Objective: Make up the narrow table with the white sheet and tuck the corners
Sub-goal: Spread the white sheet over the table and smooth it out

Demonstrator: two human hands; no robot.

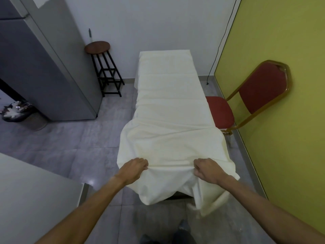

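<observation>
- Long white cloth sheet (168, 110), spread the full length of the narrow tabletop (179, 194), hanging down both long sides, bunched and loose at the near end.
- Left grip (134, 170), fingers curled, pinching a fold of the sheet near the left corner.
- Right grip (208, 170), closed round a fold near the right corner, level with the left.
- Just right of the tabletop: red padded chair with gold metal frame (260, 88), backed against the yellow-green wall (290, 41).
- Far left: round wooden-topped stool on black legs (97, 47).
</observation>
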